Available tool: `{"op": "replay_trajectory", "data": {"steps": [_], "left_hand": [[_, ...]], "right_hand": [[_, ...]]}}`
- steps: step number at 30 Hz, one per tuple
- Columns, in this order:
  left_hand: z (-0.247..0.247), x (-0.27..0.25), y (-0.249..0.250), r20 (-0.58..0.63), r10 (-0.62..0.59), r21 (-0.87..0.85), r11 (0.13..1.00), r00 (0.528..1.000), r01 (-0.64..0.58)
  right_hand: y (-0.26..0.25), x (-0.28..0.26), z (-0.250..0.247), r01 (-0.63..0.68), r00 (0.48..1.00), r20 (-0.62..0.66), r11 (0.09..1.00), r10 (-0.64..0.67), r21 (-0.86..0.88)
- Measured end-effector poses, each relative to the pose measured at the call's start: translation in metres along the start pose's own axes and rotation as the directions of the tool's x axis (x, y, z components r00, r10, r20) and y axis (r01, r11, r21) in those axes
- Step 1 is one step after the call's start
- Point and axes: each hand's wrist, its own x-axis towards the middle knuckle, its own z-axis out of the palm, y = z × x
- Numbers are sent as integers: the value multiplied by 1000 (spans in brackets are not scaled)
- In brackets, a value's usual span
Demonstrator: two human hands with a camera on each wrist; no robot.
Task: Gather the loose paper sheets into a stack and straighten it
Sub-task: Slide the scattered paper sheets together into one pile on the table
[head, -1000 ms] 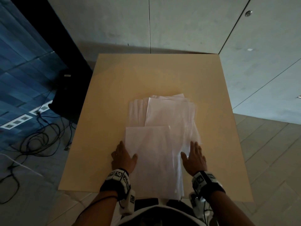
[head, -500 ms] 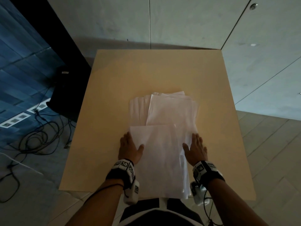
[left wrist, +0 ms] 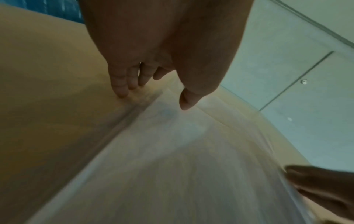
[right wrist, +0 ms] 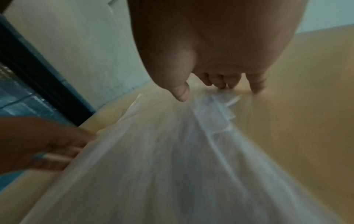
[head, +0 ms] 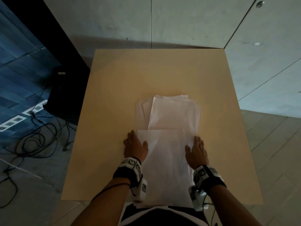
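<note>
Several white paper sheets (head: 169, 154) lie overlapped in the middle of the tan table (head: 114, 88), the nearest sheet hanging past the front edge. My left hand (head: 135, 144) lies flat against the left edge of the pile, fingers straight on the table, thumb over the paper. My right hand (head: 196, 152) presses flat against the right edge the same way. The left wrist view shows my left hand (left wrist: 153, 84) beside the sheet edge (left wrist: 122, 124). In the right wrist view my right hand (right wrist: 216, 84) touches the ragged sheet edges (right wrist: 222, 112).
A black box (head: 65, 93) stands on the floor left of the table, with tangled cables (head: 32, 136) and floor sockets (head: 19, 118). Concrete wall (head: 146, 18) rises behind the table's far edge. Bare tabletop stretches beyond and beside the sheets.
Both hands have slid forward along the sides of the pile and moved closer together, squeezing the sheets inward. The near sheet has shifted with them.
</note>
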Motion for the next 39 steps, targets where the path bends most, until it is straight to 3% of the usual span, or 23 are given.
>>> {"op": "replay_trajectory", "data": {"steps": [2,5,10,16,21,25,27,30,33,36,39], "left_hand": [[12,-10,6,2,49,47,998,999,-49],[13,-9,11,10,25,43,999,1000,-25],[-15,30,18,-57,1,-9,1000,998,-2],[-9,53,56,62,24,89,996,998,-30],[14,41,82,63,104,75,991,993,-109],[4,49,75,-40,27,99,995,999,-23],[4,48,69,-16,-18,104,994,1000,19],[17,41,68,42,63,125,990,997,-68],[14,40,63,-10,94,72,993,995,-93],[-2,36,37,-145,-36,10,999,989,38],[-5,12,6,-159,-216,-24,976,963,215]], "right_hand": [[-7,-9,10,32,1000,1,999,-32,4],[-11,-11,7,26,1000,-8,997,-25,68],[-10,30,-24,17,999,-53,998,-14,58],[-28,58,-29,54,998,21,997,-53,-48],[-35,53,-27,134,990,50,990,-132,-32],[-22,64,-42,54,998,28,998,-54,12],[-19,63,-40,74,997,33,997,-73,-21],[-23,55,-32,185,982,32,982,-184,-32],[-19,55,-40,192,980,42,979,-195,67],[-3,49,-53,89,996,10,991,-90,104],[19,28,-53,-4,1000,-18,998,5,63]]}}
